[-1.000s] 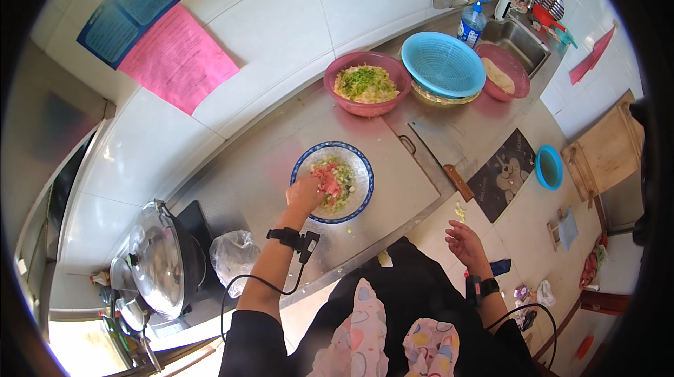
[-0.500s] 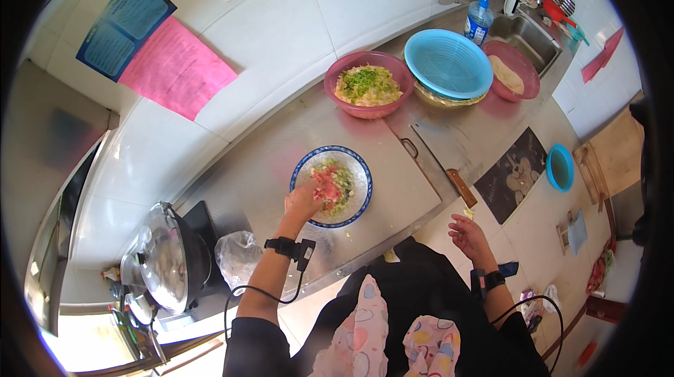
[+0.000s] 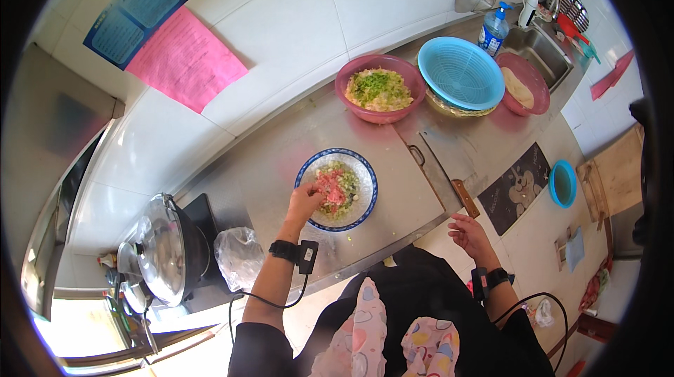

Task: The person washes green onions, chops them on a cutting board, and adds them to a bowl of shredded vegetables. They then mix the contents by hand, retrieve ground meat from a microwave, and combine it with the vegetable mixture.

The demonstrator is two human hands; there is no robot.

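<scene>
The left hand [image 3: 303, 204] hides part of the bowl's [image 3: 374, 182] rim; whether it pinches the pink meat [image 3: 336, 192] is too small to tell. The blue colander [image 3: 461, 71] covers most of a basket [image 3: 453, 109]. Writing on the pink sheet [image 3: 188, 61] is unreadably small. The lower edge cuts off both sleeves [image 3: 262, 350].

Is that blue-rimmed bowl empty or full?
Partly filled: a pink and green food mixture covers the middle of the blue-rimmed bowl, and pale inner wall shows on the right.

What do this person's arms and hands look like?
Black sleeves, ending before the wrists. Each wrist wears a black strap with a small dark box; thin black cables loop nearby. The left hand and right hand are bare.
</scene>
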